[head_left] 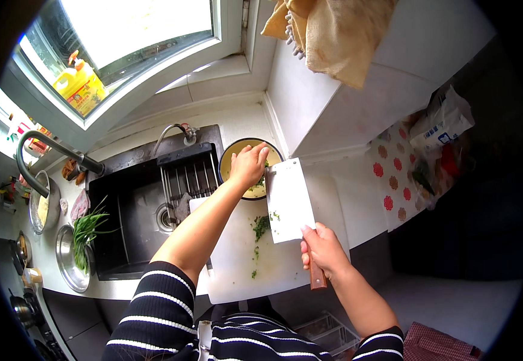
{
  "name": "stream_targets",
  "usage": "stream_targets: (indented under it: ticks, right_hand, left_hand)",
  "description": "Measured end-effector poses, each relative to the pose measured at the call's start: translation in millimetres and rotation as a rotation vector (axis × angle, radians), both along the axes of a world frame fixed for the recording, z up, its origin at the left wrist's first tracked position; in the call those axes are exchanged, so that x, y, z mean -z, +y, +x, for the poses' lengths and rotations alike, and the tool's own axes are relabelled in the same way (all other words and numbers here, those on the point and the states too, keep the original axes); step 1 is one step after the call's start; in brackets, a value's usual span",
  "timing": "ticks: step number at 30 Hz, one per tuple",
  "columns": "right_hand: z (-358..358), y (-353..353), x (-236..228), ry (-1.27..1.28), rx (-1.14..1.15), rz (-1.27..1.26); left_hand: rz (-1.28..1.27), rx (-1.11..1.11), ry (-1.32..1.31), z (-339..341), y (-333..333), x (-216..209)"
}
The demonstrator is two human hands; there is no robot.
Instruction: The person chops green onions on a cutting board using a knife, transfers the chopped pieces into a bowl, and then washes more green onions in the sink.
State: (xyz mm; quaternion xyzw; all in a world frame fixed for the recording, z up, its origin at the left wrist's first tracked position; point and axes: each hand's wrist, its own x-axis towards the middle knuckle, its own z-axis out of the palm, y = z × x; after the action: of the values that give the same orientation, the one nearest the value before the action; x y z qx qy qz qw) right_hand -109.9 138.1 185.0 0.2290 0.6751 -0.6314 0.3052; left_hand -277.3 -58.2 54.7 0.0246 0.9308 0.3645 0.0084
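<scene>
My right hand (324,248) grips a cleaver (291,207) by its brown wooden handle. The wide blade lies tilted over a white cutting board (231,274), its far end beside a bowl (224,157) with a cream-yellow inside and a dark rim. Bits of chopped greens cling to the blade. A small heap of chopped greens (261,227) sits on the board left of the blade, with loose bits trailing nearer to me. Over the bowl is my left hand (248,165), fingers stretched out, partly hiding the greens inside it.
Left of the board is a black sink (130,240) with a drying rack (183,171) and a curved faucet (30,171). Long green stalks (87,231) rest in a metal bowl (72,274) beyond it. A cloth (345,36) hangs above. Bags (445,129) stand at right.
</scene>
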Motion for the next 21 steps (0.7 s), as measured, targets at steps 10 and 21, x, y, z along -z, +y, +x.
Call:
stream_targets:
  ticks: [10, 21]
  right_hand:
    - [74, 42, 60, 0.306, 0.070, 0.174]
    - [90, 71, 125, 0.782, -0.322, 1.138]
  left_hand:
    - [0.461, 0.119, 0.396, 113, 17, -19]
    - [-0.100, -0.022, 0.336, 181, -11, 72]
